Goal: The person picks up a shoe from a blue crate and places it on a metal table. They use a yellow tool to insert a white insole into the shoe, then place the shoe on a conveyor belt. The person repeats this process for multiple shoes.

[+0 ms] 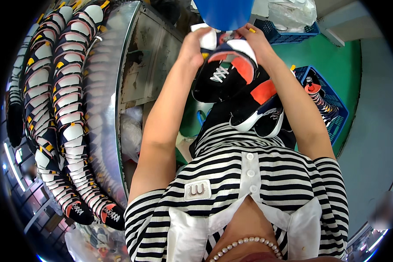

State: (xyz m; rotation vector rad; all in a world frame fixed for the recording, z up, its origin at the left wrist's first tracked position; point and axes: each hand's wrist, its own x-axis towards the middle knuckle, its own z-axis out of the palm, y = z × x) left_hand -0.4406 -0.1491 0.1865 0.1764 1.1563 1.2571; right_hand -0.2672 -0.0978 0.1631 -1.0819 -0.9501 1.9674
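Note:
Both hands are raised in front of my body, gripping a shoe upper [214, 81] in black with crossed white laces, a coral lining and a white heel part. My left hand [192, 47] is closed on its left edge, beside a white piece. Closed on the right edge is my right hand [258, 43], with a yellow band on one finger. A smooth blue rounded object [225, 13] covers the far part of the upper and hides some fingertips. More shoe uppers [266, 113] in navy, white and coral lie across my lap below the right forearm.
On the left, long nested rows of shoe uppers [70, 100] lie on a shiny metal tabletop [102, 100]. A blue crate [336, 102] holding stacked uppers stands to the right on the green floor. Another blue crate [288, 37] with clear plastic bags is farther off.

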